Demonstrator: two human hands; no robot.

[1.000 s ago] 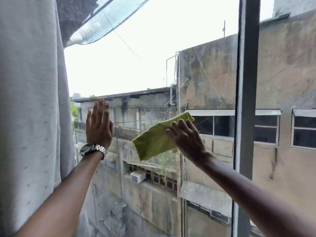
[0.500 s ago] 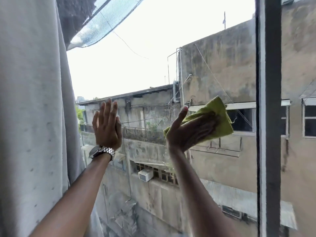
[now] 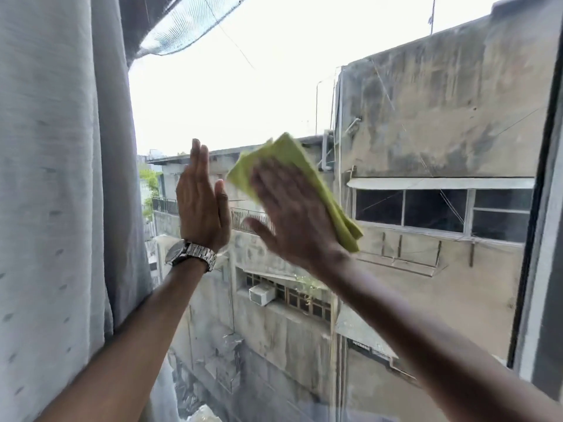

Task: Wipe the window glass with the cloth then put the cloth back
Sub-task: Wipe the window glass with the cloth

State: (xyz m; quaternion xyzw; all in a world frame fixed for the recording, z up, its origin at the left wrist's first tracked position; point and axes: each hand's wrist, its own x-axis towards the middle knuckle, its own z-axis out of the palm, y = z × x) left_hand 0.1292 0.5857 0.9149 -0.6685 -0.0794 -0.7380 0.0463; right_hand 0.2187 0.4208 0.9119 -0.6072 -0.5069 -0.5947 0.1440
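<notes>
A folded yellow-green cloth [image 3: 316, 190] is pressed flat against the window glass [image 3: 426, 123] under my right hand [image 3: 292, 214], whose fingers are spread over it and motion-blurred. Cloth corners stick out above and to the lower right of the hand. My left hand [image 3: 201, 202], with a metal watch [image 3: 192, 254] on the wrist, rests flat and open against the pane just left of the cloth, fingers pointing up, holding nothing.
A grey-white curtain [image 3: 61, 208] hangs along the left side, right beside my left arm. The dark window frame upright [image 3: 539, 239] bounds the pane on the right. Weathered concrete buildings and bright sky lie beyond the glass.
My right hand has swept the cloth leftward across the glass, from near the frame to beside my left hand. The view has shifted left. My left hand stays planted on the pane.
</notes>
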